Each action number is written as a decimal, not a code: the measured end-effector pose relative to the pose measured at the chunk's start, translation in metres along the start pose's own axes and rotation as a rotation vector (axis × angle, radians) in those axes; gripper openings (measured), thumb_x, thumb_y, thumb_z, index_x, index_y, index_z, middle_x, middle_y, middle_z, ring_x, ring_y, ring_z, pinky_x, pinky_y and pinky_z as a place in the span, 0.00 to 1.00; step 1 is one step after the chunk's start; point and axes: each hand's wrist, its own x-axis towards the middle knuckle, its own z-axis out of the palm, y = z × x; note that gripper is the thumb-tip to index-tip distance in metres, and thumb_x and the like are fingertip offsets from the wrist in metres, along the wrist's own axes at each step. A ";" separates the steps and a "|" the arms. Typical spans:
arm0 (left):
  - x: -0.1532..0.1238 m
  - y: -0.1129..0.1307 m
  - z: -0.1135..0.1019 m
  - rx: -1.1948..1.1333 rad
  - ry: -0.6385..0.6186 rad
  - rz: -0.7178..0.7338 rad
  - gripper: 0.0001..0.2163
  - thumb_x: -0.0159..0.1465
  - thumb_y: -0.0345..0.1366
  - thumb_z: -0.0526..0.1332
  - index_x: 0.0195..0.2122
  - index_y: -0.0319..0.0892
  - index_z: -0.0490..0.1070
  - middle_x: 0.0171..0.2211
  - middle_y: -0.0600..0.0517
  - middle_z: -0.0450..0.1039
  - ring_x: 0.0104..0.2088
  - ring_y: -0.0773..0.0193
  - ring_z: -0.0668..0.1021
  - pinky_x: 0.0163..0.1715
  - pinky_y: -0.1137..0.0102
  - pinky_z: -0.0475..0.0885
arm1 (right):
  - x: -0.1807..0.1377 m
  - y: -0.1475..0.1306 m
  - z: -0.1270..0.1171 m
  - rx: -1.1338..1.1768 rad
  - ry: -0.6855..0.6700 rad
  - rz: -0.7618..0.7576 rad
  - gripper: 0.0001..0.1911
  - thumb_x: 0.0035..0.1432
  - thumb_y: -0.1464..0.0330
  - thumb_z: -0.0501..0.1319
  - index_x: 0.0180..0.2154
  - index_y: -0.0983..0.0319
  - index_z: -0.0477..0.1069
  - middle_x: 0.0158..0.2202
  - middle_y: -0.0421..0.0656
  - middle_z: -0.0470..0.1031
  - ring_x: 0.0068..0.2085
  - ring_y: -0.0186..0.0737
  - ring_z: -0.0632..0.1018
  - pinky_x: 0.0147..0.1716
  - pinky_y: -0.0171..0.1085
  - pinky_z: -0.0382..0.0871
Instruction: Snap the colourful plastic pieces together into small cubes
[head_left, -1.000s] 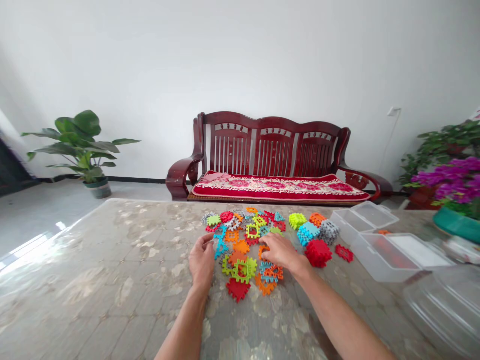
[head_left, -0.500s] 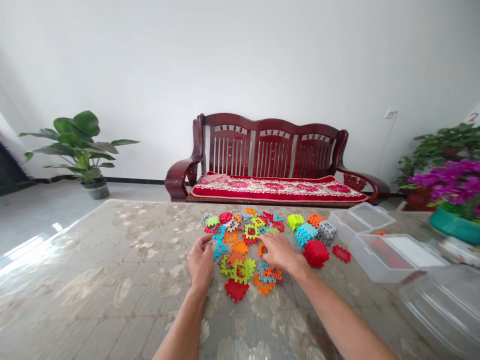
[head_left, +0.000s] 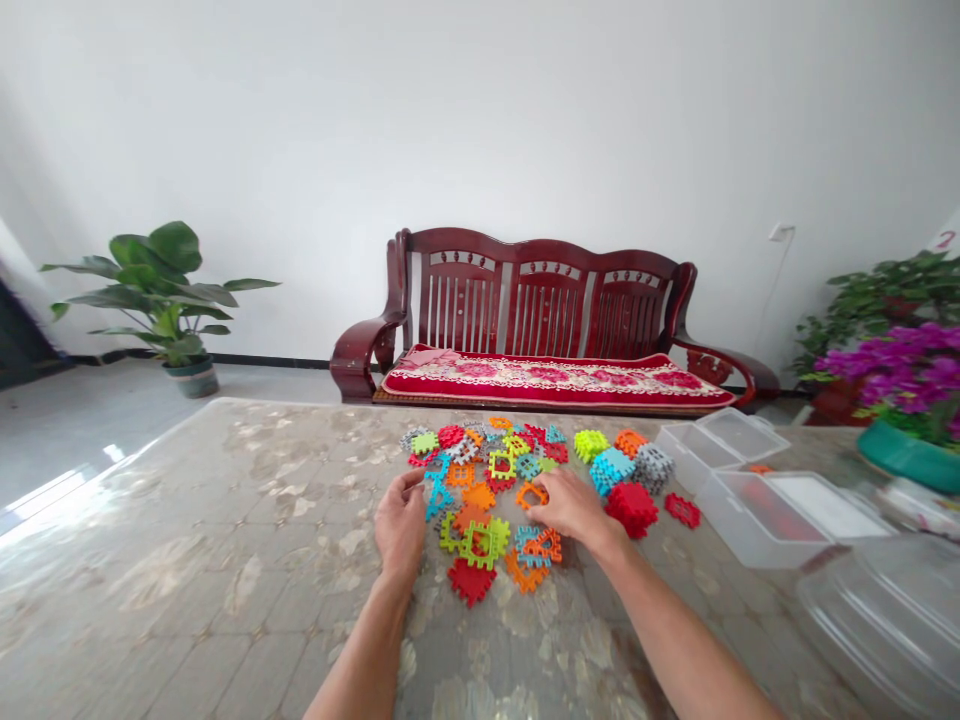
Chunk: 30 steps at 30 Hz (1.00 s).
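My left hand (head_left: pixel 401 522) rests at the left edge of a loose heap of plastic interlocking tiles, fingers loosely curled, with no tile visible in them. Just beyond its fingertips lies a blue tile (head_left: pixel 438 497). Thumb and forefinger of my right hand (head_left: pixel 574 508) close on an orange frame tile (head_left: pixel 529 495) at the heap's right side. Nearer to me are a lime-green frame tile (head_left: pixel 484 544), a red tile (head_left: pixel 472 582) and an orange tile (head_left: pixel 526 573). Another lime-green frame tile (head_left: pixel 502 463) lies farther back.
Right of the heap stand tile stacks: lime-green (head_left: pixel 592 445), orange (head_left: pixel 631 441), blue (head_left: pixel 612 467), grey (head_left: pixel 654 466) and red (head_left: pixel 632 510). One red tile (head_left: pixel 682 510) lies near the clear plastic box (head_left: pixel 765 535). A clear lid (head_left: pixel 885 620) and flower pot (head_left: pixel 904 455) are farther right.
My right hand has shifted slightly right and toward me, uncovering more of the orange frame tile and the tiles behind it. My left hand has stayed put.
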 end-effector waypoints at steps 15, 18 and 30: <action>0.004 -0.008 0.002 -0.015 -0.028 -0.006 0.16 0.54 0.37 0.55 0.42 0.42 0.75 0.32 0.50 0.78 0.32 0.59 0.77 0.33 0.69 0.68 | -0.003 -0.011 0.000 -0.070 -0.004 0.057 0.23 0.50 0.69 0.60 0.50 0.61 0.66 0.43 0.49 0.77 0.45 0.47 0.76 0.40 0.38 0.66; 0.004 -0.008 0.002 -0.026 -0.023 -0.008 0.16 0.54 0.36 0.55 0.42 0.42 0.75 0.32 0.50 0.78 0.32 0.60 0.77 0.33 0.69 0.68 | -0.006 -0.006 -0.002 -0.041 0.026 0.070 0.23 0.52 0.73 0.56 0.51 0.60 0.66 0.40 0.46 0.78 0.42 0.43 0.77 0.37 0.36 0.65; 0.003 -0.007 0.002 0.007 -0.012 -0.003 0.16 0.54 0.37 0.54 0.41 0.43 0.75 0.31 0.51 0.78 0.29 0.61 0.76 0.31 0.69 0.68 | 0.002 0.000 0.011 0.171 -0.097 -0.243 0.27 0.46 0.73 0.60 0.51 0.58 0.70 0.51 0.45 0.73 0.51 0.45 0.72 0.50 0.38 0.63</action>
